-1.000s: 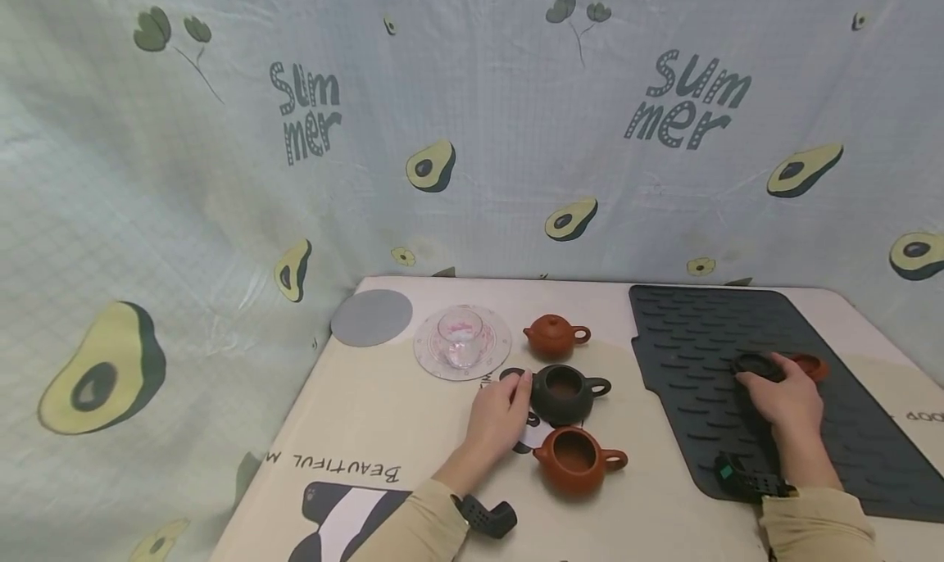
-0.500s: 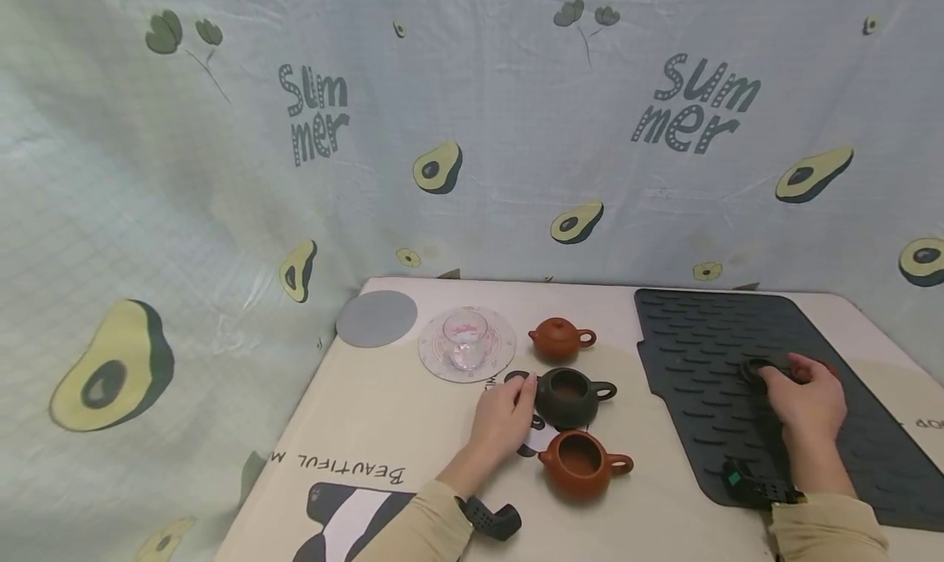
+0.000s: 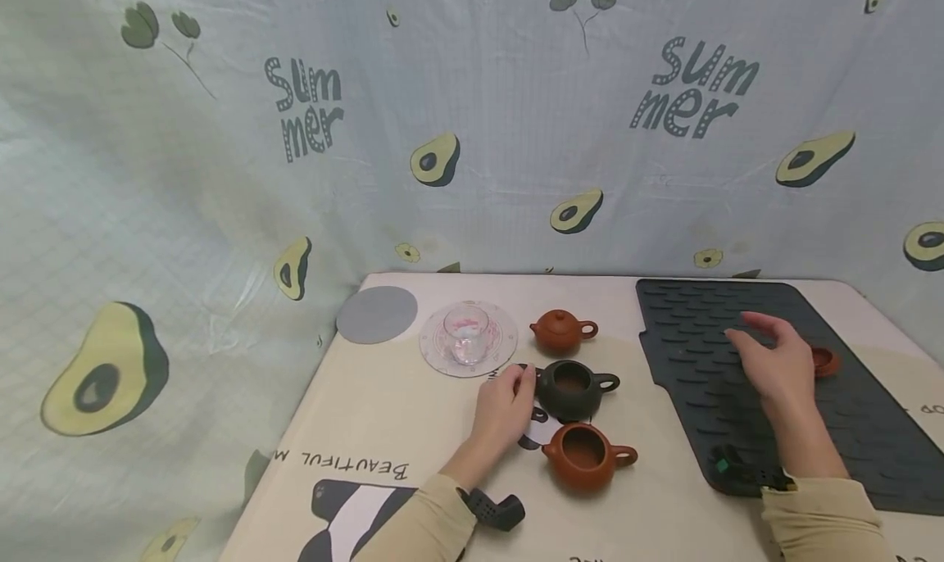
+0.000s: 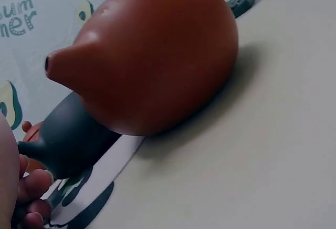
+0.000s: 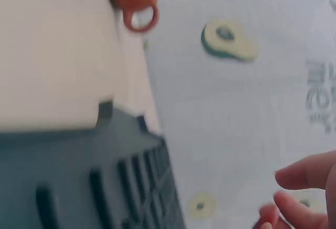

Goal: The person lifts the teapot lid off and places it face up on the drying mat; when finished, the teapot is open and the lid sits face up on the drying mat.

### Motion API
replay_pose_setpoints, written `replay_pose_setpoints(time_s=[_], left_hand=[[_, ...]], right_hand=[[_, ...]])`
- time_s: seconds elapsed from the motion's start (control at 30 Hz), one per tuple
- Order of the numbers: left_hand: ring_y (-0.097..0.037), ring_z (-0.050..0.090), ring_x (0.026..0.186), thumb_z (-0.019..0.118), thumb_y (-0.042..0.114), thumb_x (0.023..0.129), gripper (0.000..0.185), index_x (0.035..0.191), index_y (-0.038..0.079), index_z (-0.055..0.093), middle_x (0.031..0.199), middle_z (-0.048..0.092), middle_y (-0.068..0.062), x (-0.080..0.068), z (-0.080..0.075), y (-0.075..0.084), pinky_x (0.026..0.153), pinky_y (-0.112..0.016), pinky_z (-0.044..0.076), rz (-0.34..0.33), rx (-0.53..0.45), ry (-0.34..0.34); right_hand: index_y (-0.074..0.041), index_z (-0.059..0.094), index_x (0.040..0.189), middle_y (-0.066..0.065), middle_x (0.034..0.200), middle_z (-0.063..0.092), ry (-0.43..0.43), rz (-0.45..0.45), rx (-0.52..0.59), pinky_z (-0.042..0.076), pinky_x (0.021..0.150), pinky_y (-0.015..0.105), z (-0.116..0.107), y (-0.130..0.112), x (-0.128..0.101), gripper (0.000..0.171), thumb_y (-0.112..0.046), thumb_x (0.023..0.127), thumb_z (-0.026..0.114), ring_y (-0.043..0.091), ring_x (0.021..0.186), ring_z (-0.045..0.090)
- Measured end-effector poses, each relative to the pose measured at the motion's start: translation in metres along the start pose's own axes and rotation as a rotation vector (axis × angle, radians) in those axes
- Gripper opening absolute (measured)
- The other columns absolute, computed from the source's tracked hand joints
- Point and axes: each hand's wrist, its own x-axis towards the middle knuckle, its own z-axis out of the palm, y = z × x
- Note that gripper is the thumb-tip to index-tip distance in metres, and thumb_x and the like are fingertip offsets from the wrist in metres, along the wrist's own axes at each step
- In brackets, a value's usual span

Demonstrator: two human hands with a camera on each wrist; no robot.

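At the far left of the table [image 3: 354,414] lie a grey disc [image 3: 377,314] and a glass cup [image 3: 465,335] on a pale saucer [image 3: 442,355]. Just right of them, the left hand [image 3: 505,404] rests with curled fingers touching the spout side of the dark teapot [image 3: 574,388], between a lidded brown teapot [image 3: 562,331] farther off and an open brown teapot [image 3: 585,455] nearer. To the right, the right hand [image 3: 774,367] hovers over the black mat [image 3: 708,398], fingers spread loosely and holding nothing, a brown lid [image 3: 824,361] just beside it.
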Motion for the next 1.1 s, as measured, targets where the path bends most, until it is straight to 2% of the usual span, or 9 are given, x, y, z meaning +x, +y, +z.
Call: replay_pose_setpoints(time_s=[0.17,0.23,0.47,0.53,0.63,0.77,0.87,1.0,1.1], left_hand=[[-0.011,0.054,0.063,0.052,0.023,0.106,0.026,0.086,0.011,0.063,0.065,0.056,0.006,0.008,-0.003,-0.003,0.058,-0.029,0.040,-0.016,-0.046,0.038],[-0.011,0.055,0.063,0.051,0.020,0.106,0.023,0.089,0.011,0.064,0.065,0.058,0.006,0.011,-0.004,-0.003,0.059,-0.029,0.042,-0.009,-0.058,0.037],[-0.012,0.055,0.066,0.049,0.021,0.107,0.020,0.105,0.011,0.067,0.071,0.057,0.005,0.021,-0.002,-0.002,0.061,-0.029,0.044,0.055,-0.031,-0.040],[-0.014,0.054,0.068,0.048,0.022,0.108,0.021,0.105,0.011,0.066,0.074,0.058,0.003,0.026,-0.002,-0.002,0.063,-0.030,0.044,0.060,-0.027,-0.057],[-0.016,0.055,0.070,0.047,0.024,0.108,0.025,0.098,0.011,0.065,0.076,0.061,0.001,0.036,-0.001,-0.001,0.065,-0.032,0.043,0.050,-0.015,-0.046],[-0.018,0.053,0.067,0.047,0.027,0.108,0.034,0.082,0.010,0.061,0.071,0.059,0.000,0.051,-0.001,0.000,0.062,-0.032,0.040,0.031,0.001,-0.007],[-0.017,0.048,0.063,0.049,0.030,0.107,0.040,0.073,0.011,0.057,0.064,0.050,0.001,0.059,0.001,-0.001,0.058,-0.031,0.036,0.027,0.007,-0.023],[-0.015,0.044,0.063,0.051,0.033,0.107,0.043,0.069,0.013,0.053,0.063,0.043,0.002,0.067,0.005,0.000,0.059,-0.030,0.033,0.035,0.021,-0.053],[-0.017,0.047,0.064,0.051,0.032,0.106,0.041,0.071,0.012,0.053,0.065,0.046,0.001,0.073,0.008,0.002,0.060,-0.031,0.035,0.033,0.039,-0.033]], right_hand=[[-0.004,0.047,0.149,0.026,0.150,0.042,-0.132,-0.199,-0.067,0.042,0.078,0.045,0.012,-0.023,-0.020,0.056,-0.038,0.106,0.053,0.044,0.122,0.049],[-0.005,0.051,0.147,0.025,0.147,0.046,-0.172,-0.261,-0.089,0.044,0.076,0.045,0.015,-0.032,-0.028,0.053,-0.039,0.106,0.053,0.044,0.118,0.054],[-0.012,0.059,0.138,0.018,0.122,0.065,-0.312,-0.385,-0.226,0.046,0.065,0.038,0.035,-0.059,-0.045,0.040,-0.036,0.107,0.054,0.031,0.093,0.063],[-0.012,0.060,0.136,0.015,0.109,0.066,-0.357,-0.409,-0.254,0.046,0.061,0.038,0.042,-0.066,-0.045,0.036,-0.033,0.106,0.056,0.027,0.081,0.061],[-0.013,0.063,0.132,0.009,0.104,0.065,-0.416,-0.440,-0.289,0.046,0.061,0.038,0.053,-0.074,-0.041,0.032,-0.029,0.105,0.059,0.022,0.074,0.056],[-0.009,0.065,0.128,0.010,0.115,0.066,-0.482,-0.478,-0.327,0.048,0.067,0.038,0.068,-0.082,-0.032,0.029,-0.024,0.104,0.060,0.023,0.083,0.059],[-0.007,0.066,0.125,0.013,0.122,0.067,-0.507,-0.495,-0.359,0.051,0.075,0.042,0.079,-0.085,-0.025,0.027,-0.021,0.104,0.060,0.026,0.093,0.062],[-0.004,0.066,0.123,0.016,0.122,0.067,-0.518,-0.526,-0.404,0.053,0.085,0.049,0.095,-0.089,-0.019,0.025,-0.019,0.103,0.060,0.033,0.103,0.064],[-0.002,0.066,0.124,0.018,0.122,0.067,-0.516,-0.544,-0.441,0.052,0.089,0.051,0.106,-0.094,-0.014,0.028,-0.019,0.103,0.059,0.036,0.109,0.063]])
